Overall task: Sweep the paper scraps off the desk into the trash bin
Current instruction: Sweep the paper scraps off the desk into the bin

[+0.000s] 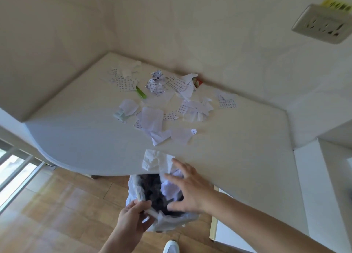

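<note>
The trash bin point(152, 193) sits below the near edge of the desk point(238, 157), directly between the two hands. Most of its body is hidden by the white plastic liner point(167, 222) and by the hands, so only its dark inside shows; what lies at the bottom is too dim to tell. The left hand point(133, 220) pinches the liner's near rim between thumb and fingers, holding the mouth up toward the desk edge. The right hand point(188, 189) is spread wide, fingers apart, over the far right side of the opening, and it is slightly blurred. Just under its fingers a pale scrap point(171, 189) hangs inside the mouth of the bin; whether the hand touches it cannot be told. A crumpled white tissue point(154, 160) lies on the desk edge just beyond the right hand's fingertips.

Farther out from both hands the paper scraps point(152, 119) lie scattered across the middle and back of the desk. Many carry rows of small printed marks, too small to read. A green stick-like item point(141, 93) lies among them, its long axis running diagonally from the back toward the left hand's side. A red and white wrapper point(198, 82) is half hidden under paper by the wall. A wall socket point(322, 25) is cut by the frame edge, with a blurred yellow label above it. A white shoe point(171, 247) is cut off below the hands.
</note>
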Tool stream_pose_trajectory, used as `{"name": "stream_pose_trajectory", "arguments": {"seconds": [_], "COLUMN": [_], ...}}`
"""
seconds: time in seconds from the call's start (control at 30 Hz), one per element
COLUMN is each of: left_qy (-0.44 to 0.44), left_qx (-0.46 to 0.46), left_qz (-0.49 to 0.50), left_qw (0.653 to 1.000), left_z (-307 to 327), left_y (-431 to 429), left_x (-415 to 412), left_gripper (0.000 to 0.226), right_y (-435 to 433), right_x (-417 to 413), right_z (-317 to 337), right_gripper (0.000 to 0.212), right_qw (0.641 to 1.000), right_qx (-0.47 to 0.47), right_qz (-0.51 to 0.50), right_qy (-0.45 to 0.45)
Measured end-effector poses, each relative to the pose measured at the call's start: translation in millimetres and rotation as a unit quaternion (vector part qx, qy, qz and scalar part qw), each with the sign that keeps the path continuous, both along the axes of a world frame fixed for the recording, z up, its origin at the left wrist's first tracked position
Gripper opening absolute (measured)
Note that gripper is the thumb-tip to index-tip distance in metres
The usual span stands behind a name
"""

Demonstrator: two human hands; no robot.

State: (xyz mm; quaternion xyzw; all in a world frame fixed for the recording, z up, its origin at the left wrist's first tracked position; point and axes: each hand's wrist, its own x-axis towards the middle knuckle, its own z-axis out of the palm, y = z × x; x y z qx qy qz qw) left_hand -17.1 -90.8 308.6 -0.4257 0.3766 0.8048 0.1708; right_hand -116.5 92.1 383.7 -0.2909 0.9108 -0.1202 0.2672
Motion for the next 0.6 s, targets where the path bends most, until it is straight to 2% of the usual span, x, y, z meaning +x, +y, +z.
{"name": "stream_pose_trajectory", "arguments": {"seconds": [0.1, 0.17, 0.23, 0.37, 0.43, 0.5, 0.6], "left_qy": [-0.003, -0.006, -0.010, -0.007, -0.006, -0.001, 0.008], "left_qx": [0.003, 0.007, 0.008, 0.015, 0.024, 0.035, 0.038], "left_qz": [0.005, 0.016, 0.018, 0.016, 0.027, 0.048, 0.048], "left_qw": [1.000, 1.000, 1.000, 1.000, 0.999, 0.998, 0.998], "left_z": [-3, -7, -11, -15, -20, -25, -33], "left_y": [-9, -14, -17, -23, -25, -26, -30], "left_x": [1, 1, 1, 1, 1, -2, -9], "left_gripper": [0.022, 0.024, 0.024, 0.031, 0.036, 0.037, 0.053], "right_y": [-1, 5, 17, 55, 72, 83, 91], "right_x": [5, -20, -70, -187, -227, -256, -287], "right_z": [17, 29, 31, 22, 20, 18, 8], "right_gripper": [0.095, 0.094, 0.091, 0.103, 0.103, 0.103, 0.093], "right_qw": [0.996, 0.995, 0.988, 0.952, 0.936, 0.932, 0.933], "right_qx": [-0.050, -0.078, -0.092, -0.081, -0.075, -0.061, -0.050], "right_qz": [0.006, -0.036, -0.121, -0.293, -0.343, -0.358, -0.357], "right_qy": [-0.073, -0.050, -0.013, 0.037, 0.028, 0.015, -0.019]}}
